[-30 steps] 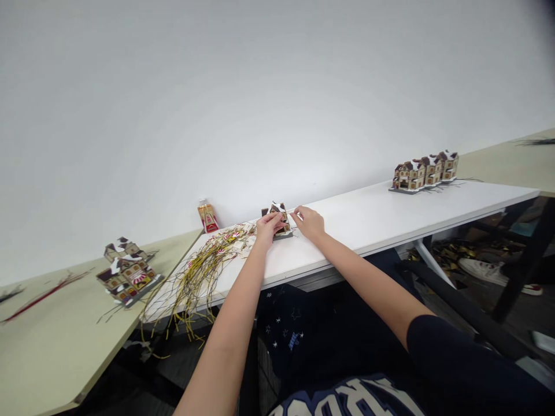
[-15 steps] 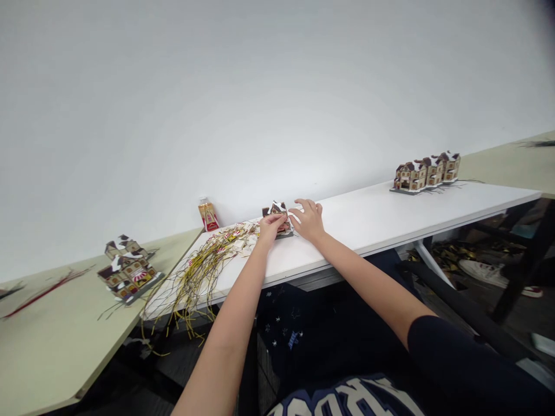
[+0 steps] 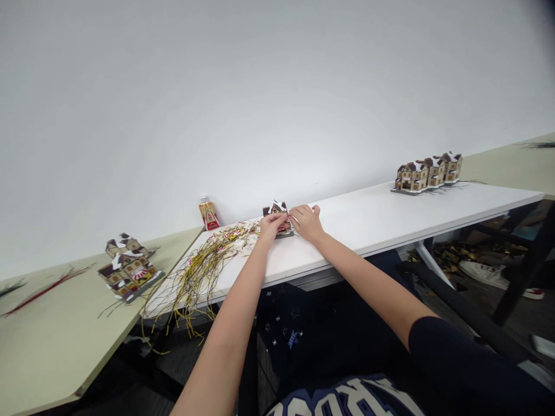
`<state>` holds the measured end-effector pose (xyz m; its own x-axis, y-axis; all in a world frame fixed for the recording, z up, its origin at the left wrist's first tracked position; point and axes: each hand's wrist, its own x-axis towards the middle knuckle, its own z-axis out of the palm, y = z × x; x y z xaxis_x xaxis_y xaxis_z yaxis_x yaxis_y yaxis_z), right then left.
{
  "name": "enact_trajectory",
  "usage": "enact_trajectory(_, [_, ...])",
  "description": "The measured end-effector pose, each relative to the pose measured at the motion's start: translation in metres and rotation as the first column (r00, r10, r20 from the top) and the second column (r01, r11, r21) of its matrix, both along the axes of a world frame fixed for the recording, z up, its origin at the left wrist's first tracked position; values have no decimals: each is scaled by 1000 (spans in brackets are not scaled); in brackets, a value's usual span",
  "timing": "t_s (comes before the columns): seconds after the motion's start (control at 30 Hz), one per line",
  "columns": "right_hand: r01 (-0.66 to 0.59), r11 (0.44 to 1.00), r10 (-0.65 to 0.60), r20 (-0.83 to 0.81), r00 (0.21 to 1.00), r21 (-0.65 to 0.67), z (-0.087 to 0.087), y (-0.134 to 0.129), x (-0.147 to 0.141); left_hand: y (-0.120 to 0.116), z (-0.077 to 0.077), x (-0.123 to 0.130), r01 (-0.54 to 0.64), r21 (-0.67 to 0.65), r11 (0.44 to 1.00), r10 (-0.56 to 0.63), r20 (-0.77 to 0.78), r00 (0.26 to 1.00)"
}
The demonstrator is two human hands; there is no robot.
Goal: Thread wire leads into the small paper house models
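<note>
A small model house (image 3: pixel 277 208) with a snowy brown roof stands on the white table in front of me, partly hidden by my hands. At its front, my left hand (image 3: pixel 269 227) is closed in a pinch, thumb and forefinger together. From the right, my right hand (image 3: pixel 307 223) brings its closed thumb and forefinger to nearly the same spot, beside the house's right edge. What the fingertips hold is too small to make out. Left of the house lies a heap of yellow and dark wires (image 3: pixel 203 263) with small white and red-striped pieces at their ends.
A drink carton (image 3: pixel 208 215) stands against the wall. Several joined model houses (image 3: pixel 427 174) sit on the white table (image 3: pixel 359 222) at right. Another model house (image 3: pixel 130 268) and red wires (image 3: pixel 47 289) rest on the left table (image 3: pixel 47 352). Wires hang over the front edge.
My right hand has moved slightly left and its fingers have closed to a pinch near my left fingertips. My left hand stays at the model house.
</note>
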<state>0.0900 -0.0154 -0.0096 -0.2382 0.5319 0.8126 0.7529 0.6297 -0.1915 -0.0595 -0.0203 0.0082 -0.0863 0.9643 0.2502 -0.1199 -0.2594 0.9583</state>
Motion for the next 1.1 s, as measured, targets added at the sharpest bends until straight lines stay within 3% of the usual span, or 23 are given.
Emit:
enact_trajectory(0.37, [31,997,-25,77,997,-70,-3,3,-3,0,0,-2,23,7,1000,-24,50,998])
enact_trajectory(0.7, [-1,997,14,153,988,-83,1,0,-2,6,-5,-5,132,-44,990,-129,54,990])
enact_trajectory(1.1, [-74,996,76,52,996,-41,-1,3,0,3,-4,-3,172,-40,984,-168,87,982])
